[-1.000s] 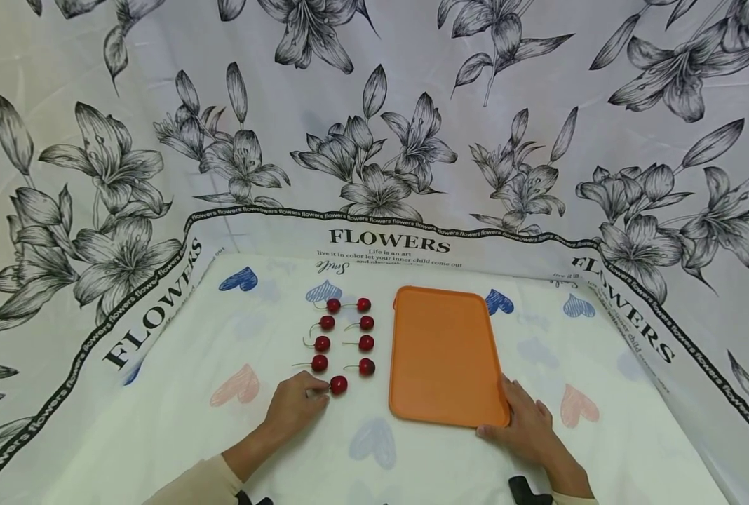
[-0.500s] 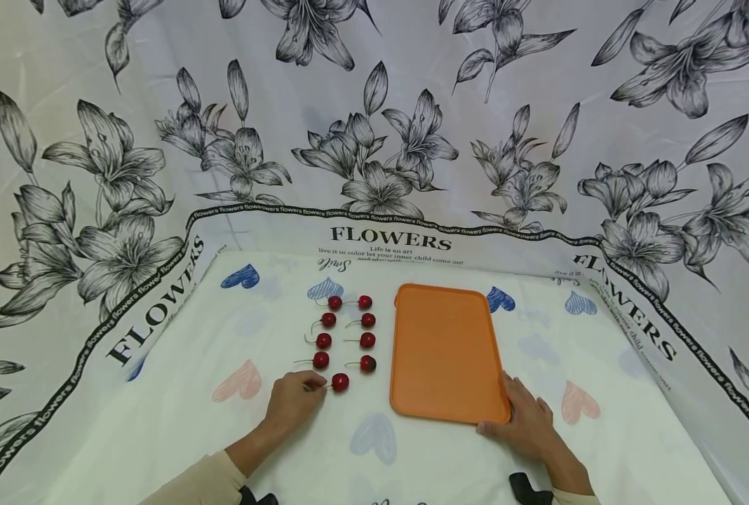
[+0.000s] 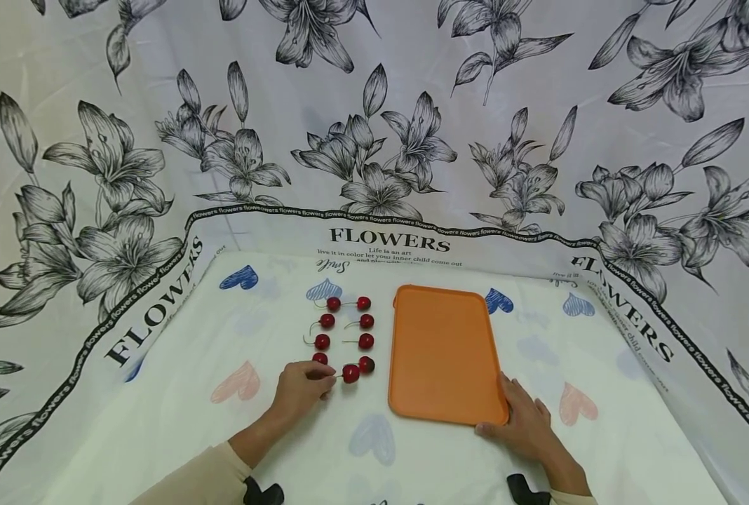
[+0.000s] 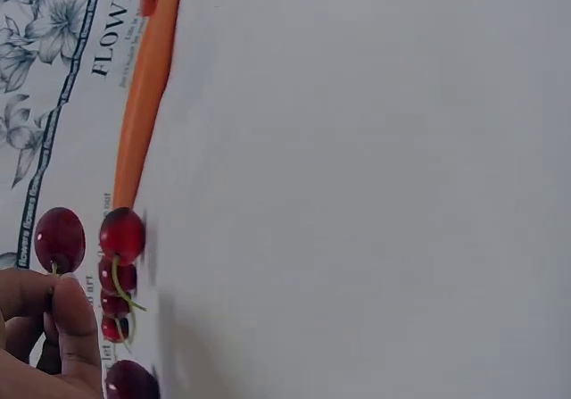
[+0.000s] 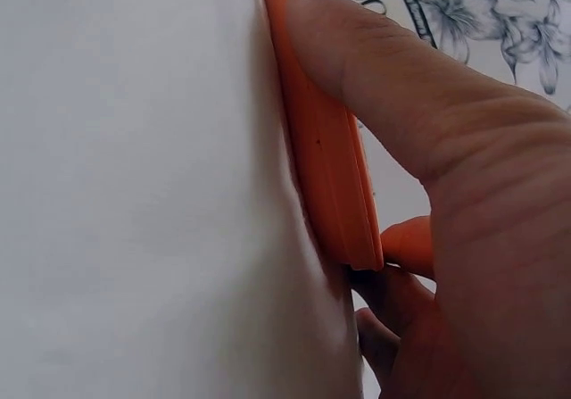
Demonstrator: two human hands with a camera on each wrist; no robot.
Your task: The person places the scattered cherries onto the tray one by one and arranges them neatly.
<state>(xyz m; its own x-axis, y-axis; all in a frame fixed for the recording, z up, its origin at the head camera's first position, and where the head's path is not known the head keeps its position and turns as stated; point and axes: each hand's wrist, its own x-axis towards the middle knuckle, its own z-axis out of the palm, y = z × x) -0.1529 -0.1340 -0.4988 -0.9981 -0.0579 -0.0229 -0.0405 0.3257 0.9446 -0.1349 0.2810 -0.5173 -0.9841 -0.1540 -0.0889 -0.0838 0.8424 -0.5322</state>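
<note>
My left hand pinches a dark red cherry by its stem between thumb and finger. In the left wrist view the held cherry stands up above the fingertips, over the cloth. Two columns of stemmed cherries lie just beyond; the hand partly covers the nearest one on the left. My right hand holds the near right corner of an orange tray. Seen from the right wrist, the thumb lies along the tray's side and the other fingers go round the corner.
A white cloth printed with hearts covers the table. Behind and at both sides hangs a flower-printed curtain. The tray stands to the right of the cherries with a narrow gap. Black straps sit at both wrists.
The left hand has lifted the cherry by its stem and moved it slightly right and away from me, close to the near cherry of the right column. The right hand and tray stay put.
</note>
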